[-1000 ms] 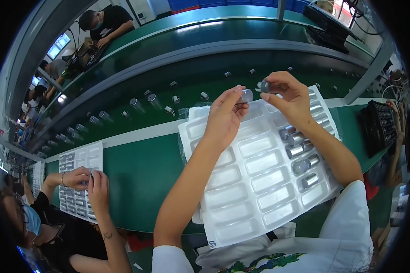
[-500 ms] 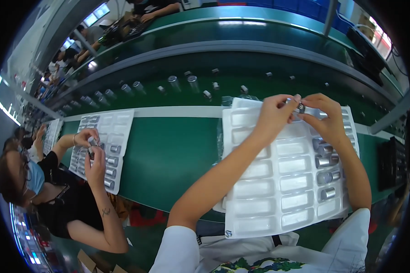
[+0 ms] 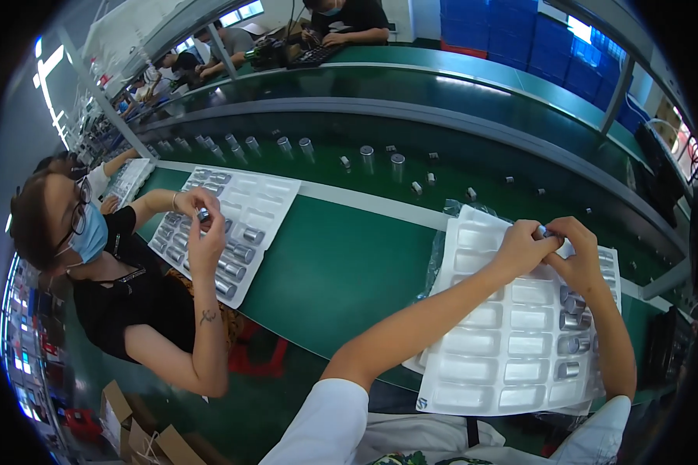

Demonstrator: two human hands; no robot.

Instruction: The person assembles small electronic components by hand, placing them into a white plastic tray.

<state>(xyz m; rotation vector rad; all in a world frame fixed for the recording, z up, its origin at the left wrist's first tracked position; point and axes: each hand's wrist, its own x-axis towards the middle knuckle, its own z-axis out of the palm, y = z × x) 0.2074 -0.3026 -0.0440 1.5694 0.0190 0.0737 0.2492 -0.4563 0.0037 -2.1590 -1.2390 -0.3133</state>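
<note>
My left hand and my right hand meet above the far part of a white moulded tray. Between their fingertips is a small silver metal cylinder, mostly covered by the fingers. Both hands are closed around it. Several silver cylinders lie in the tray's right-hand compartments, beside my right forearm. The left and middle columns hold nothing that I can see. Under this tray lie another white tray and some clear plastic wrap.
Beyond the bench edge, silver cylinders and small pale parts stand on a green conveyor. At my left a masked co-worker handles a cylinder over a similar white tray. Dark stacked trays are at the right.
The whole view has swung to the left, so my hands and tray sit lower and further right in it. My hands have drawn closer together around the cylinder.
</note>
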